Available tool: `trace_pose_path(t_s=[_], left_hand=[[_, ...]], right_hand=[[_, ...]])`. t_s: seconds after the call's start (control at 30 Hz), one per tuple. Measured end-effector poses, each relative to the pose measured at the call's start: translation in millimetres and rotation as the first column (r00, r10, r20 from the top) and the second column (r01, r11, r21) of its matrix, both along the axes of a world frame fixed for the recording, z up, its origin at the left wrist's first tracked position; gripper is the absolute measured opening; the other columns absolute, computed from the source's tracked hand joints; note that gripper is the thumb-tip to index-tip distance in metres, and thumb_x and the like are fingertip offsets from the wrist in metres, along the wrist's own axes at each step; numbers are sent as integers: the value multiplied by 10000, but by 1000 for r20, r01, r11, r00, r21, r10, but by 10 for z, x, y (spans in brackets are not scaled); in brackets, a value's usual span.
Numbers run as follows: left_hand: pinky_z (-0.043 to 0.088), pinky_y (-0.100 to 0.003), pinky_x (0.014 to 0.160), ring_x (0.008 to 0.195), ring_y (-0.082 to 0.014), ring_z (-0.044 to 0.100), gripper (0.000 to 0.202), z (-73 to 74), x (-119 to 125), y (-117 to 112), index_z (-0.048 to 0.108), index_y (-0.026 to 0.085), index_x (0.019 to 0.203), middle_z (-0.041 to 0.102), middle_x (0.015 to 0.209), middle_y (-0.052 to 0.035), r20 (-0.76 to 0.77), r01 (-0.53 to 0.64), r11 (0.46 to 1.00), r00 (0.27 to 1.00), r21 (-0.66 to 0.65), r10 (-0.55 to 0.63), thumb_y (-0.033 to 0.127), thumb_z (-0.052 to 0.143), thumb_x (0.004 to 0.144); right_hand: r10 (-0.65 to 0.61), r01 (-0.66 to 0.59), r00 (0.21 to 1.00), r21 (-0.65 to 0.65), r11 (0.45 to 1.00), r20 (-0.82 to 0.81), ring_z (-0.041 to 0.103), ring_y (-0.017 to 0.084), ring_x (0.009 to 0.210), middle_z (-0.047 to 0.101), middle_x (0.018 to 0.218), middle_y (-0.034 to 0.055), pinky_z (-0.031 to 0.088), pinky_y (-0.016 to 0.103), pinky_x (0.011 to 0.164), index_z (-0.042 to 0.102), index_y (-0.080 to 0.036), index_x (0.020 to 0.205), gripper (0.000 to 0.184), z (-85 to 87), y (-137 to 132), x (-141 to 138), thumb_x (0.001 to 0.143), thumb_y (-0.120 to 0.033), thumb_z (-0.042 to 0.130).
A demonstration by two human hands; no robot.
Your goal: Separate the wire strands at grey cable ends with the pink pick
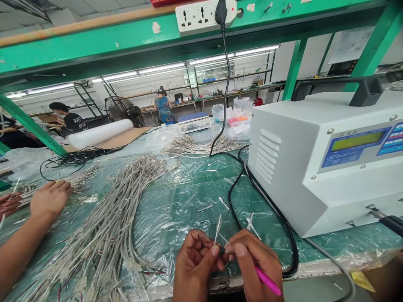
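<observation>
Near the table's front edge, my left hand [197, 264] pinches a short silver-grey piece of cable shielding [218, 228] that points upward between thumb and fingers. My right hand [260, 264] is closed around a tool with a magenta handle [267, 282]. A thin metal tip [224, 238] shows above the right fingertips, beside the silver piece. My fingertips nearly meet, and they hide the lower end of the piece. Just beyond them lie loose silver scraps [252, 226]. To the left spreads a large bundle of grey cables [126, 201] with connectors and coloured wire ends.
A white machine [283, 167] with a display stands at the right, black cords [233, 201] running beside it. At the left, another person's hand [52, 197] touches more cables. A green shelf beam [94, 42] with a power strip [204, 16] crosses above.
</observation>
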State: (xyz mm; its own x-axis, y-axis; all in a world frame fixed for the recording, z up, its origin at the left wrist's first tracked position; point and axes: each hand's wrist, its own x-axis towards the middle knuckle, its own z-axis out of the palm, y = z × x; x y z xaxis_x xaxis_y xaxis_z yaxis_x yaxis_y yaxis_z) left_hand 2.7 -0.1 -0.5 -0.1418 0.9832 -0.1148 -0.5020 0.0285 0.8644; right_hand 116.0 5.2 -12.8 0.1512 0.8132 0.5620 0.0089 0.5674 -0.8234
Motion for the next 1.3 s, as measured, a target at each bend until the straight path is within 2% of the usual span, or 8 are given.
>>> trace_pose_path(t_s=[0.23,0.57,0.77,1.07,1.17,1.3], left_hand=[[426,-185,534,491,-79,565,280,-18,-20,9,560,152,736,620,612,29,-3,37,999,999,0,-37,188,834,691],[456,-223,567,480,-90,561,295,-33,-19,7,564,161,736,630,609,25,-15,22,1000,1000,-6,-22,225,846,678],[416,-192,537,480,-79,541,333,-14,-19,7,540,162,729,612,604,28,-16,33,999,999,-19,-34,244,856,664],[396,-182,515,475,-75,546,351,-41,-14,14,520,162,707,612,616,33,4,18,1000,1000,-13,-18,217,861,646],[418,-184,523,486,-80,559,350,-39,-14,14,522,164,711,626,634,30,-15,7,1000,1000,-13,-7,210,862,641],[433,-188,530,494,-89,563,345,-24,-12,13,542,163,717,617,615,27,-58,-3,1000,998,-29,1,222,870,626]], right_hand=[[-27,27,999,2,1000,-22,556,136,568,582,656,29,430,270,533,655,-166,745,344,36,-9,-28,993,-239,428],[-33,33,999,-5,999,-35,566,124,561,587,674,24,449,247,522,648,-169,742,328,41,-10,-33,990,-233,442],[-37,36,999,46,998,15,586,144,603,600,662,32,444,265,559,628,-177,727,336,-14,-5,-6,993,-228,429],[-32,32,999,30,999,-4,573,134,581,598,657,27,430,261,549,618,-180,717,339,15,-20,-19,992,-221,425],[-13,13,1000,50,999,-11,565,134,573,590,639,24,422,262,543,605,-182,710,343,26,-30,-12,995,-217,418],[-54,52,998,43,998,39,561,141,566,573,621,25,417,263,526,592,-180,687,352,11,-17,0,991,-226,419]])
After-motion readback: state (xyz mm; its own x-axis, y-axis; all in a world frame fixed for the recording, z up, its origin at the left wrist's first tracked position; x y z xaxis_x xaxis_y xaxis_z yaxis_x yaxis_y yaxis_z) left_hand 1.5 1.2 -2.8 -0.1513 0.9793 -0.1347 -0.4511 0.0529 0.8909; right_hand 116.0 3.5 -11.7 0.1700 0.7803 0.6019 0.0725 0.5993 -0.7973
